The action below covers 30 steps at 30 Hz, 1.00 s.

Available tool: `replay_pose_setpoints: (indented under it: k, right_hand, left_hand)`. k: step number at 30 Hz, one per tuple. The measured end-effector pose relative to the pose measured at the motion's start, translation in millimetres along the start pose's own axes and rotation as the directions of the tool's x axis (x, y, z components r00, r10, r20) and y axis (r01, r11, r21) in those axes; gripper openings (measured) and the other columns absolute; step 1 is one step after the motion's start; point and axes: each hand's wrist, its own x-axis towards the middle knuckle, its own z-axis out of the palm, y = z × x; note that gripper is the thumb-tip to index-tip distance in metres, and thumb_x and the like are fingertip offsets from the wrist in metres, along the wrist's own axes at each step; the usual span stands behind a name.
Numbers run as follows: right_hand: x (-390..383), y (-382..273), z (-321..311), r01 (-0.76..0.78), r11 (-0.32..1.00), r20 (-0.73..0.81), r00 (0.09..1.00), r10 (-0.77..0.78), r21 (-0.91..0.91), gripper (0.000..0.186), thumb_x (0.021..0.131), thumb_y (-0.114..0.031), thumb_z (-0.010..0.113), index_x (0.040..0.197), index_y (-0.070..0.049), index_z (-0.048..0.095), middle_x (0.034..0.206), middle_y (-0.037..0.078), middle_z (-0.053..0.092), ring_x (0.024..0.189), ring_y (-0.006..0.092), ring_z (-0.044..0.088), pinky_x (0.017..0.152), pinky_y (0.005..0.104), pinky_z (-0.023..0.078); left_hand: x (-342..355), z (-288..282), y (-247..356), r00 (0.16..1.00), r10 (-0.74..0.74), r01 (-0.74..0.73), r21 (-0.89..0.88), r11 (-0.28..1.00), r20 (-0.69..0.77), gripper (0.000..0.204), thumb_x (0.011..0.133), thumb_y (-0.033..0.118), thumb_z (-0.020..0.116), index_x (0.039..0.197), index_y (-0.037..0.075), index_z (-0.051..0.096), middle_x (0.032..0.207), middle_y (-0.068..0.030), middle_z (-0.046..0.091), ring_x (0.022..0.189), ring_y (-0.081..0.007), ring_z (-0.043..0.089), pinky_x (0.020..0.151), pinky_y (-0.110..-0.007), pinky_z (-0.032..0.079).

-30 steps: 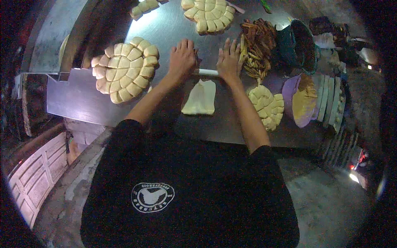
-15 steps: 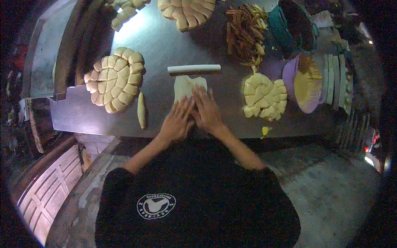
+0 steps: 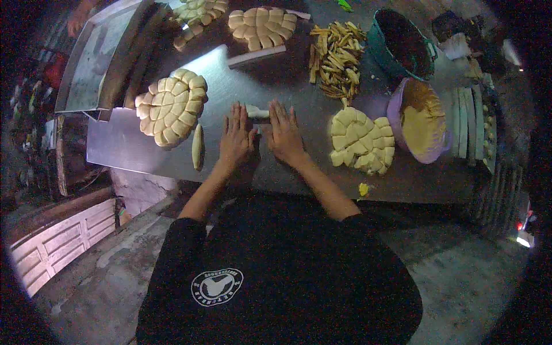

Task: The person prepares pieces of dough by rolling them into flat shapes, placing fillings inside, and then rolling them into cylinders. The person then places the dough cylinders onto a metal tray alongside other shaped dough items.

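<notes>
A small roll of pale dough (image 3: pixel 258 113) lies crosswise on the metal table in front of me. My left hand (image 3: pixel 236 138) lies flat at its left end, fingers stretched forward. At the other end my right hand (image 3: pixel 284 135) lies the same way, palm down and fingers extended. Both palms hide the roll's ends. Left of my hands rests a slim dough stick (image 3: pixel 198 148), beside a large round slab of dough cut into pieces (image 3: pixel 172 108). Farther off is a white rolling rod (image 3: pixel 257 56), touched by neither hand.
Cut dough (image 3: pixel 362 138) sits at right, near a purple bowl of yellow paste (image 3: pixel 422 123). Behind them are a heap of yellowish strips (image 3: pixel 336 57) and a teal basin (image 3: pixel 402 49). More cut dough (image 3: pixel 261 27) lies at the back. Another person's hand (image 3: pixel 77 22) shows far left.
The flat dough sheet is now a narrow roll. My hands have moved apart, to its two ends. The white rod now lies farther from me, and the view has shifted.
</notes>
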Motion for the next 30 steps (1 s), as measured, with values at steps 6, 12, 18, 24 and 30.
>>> replay_pose_setpoints:
  k: [6, 12, 18, 24, 30]
  right_hand:
    - [-11.1, 6.4, -25.7, -0.006, 0.996, 0.017, 1.0, 0.004, 0.086, 0.059, 0.102, -0.031, 0.042, 0.149, 0.002, 0.03, 0.153, 0.022, 0.034, 0.143, 0.0383, 0.031, 0.118, 0.0535, 0.016]
    - [25.4, 26.7, 6.0, 0.063, 0.997, -0.002, 0.998, -0.063, 0.051, 0.054, 0.101, -0.025, 0.046, 0.147, 0.0, 0.036, 0.151, 0.022, 0.037, 0.142, 0.0377, 0.033, 0.118, 0.053, 0.019]
    - [62.5, 46.9, 3.9, 0.035, 0.999, 0.094, 0.995, -0.034, -0.009, 0.044, 0.096, -0.031, 0.058, 0.133, -0.008, 0.056, 0.129, 0.02, 0.056, 0.123, 0.0359, 0.05, 0.107, 0.0499, 0.034]
    - [138.4, 22.3, -20.5, -0.289, 0.87, 0.663, 0.746, -0.056, 0.399, 0.04, 0.101, -0.038, 0.052, 0.119, -0.005, 0.064, 0.111, 0.012, 0.065, 0.107, 0.0206, 0.06, 0.096, 0.0317, 0.045]
    - [151.2, -49.3, 37.1, -0.324, 0.699, 0.759, 0.417, -0.499, 0.638, 0.035, 0.106, -0.03, 0.043, 0.115, -0.002, 0.063, 0.105, 0.006, 0.065, 0.103, 0.0168, 0.06, 0.094, 0.0305, 0.047]
  left_hand:
    - [-22.0, -15.6, 2.4, 0.999, 0.004, -0.003, -0.031, 1.0, 0.043, 0.069, 0.099, 0.029, 0.046, 0.152, -0.005, 0.016, 0.158, -0.0252, 0.017, 0.148, -0.0389, 0.015, 0.118, -0.055, 0.014]
    - [14.7, -1.5, -0.7, 1.0, -0.017, 0.018, -0.053, 0.998, 0.01, 0.068, 0.098, 0.03, 0.048, 0.152, -0.002, 0.02, 0.158, -0.0242, 0.018, 0.148, -0.0371, 0.017, 0.118, -0.054, 0.016]
    - [50.4, 5.4, -30.2, 0.994, -0.044, 0.032, -0.118, 0.992, -0.099, 0.047, 0.094, 0.028, 0.056, 0.136, 0.009, 0.047, 0.139, -0.0217, 0.042, 0.129, -0.0369, 0.041, 0.106, -0.051, 0.033]
    - [47.7, -7.3, -51.4, 0.978, -0.199, 0.129, -0.571, 0.811, -0.062, 0.024, 0.095, 0.026, 0.057, 0.102, 0.003, 0.06, 0.089, -0.0132, 0.06, 0.09, -0.0332, 0.059, 0.079, -0.044, 0.045]
    - [-62.6, -96.1, -46.0, 0.727, -0.673, 0.448, -0.836, 0.317, 0.134, 0.023, 0.097, 0.019, 0.053, 0.11, 0.002, 0.061, 0.091, -0.0165, 0.06, 0.092, -0.0325, 0.062, 0.081, -0.038, 0.049]
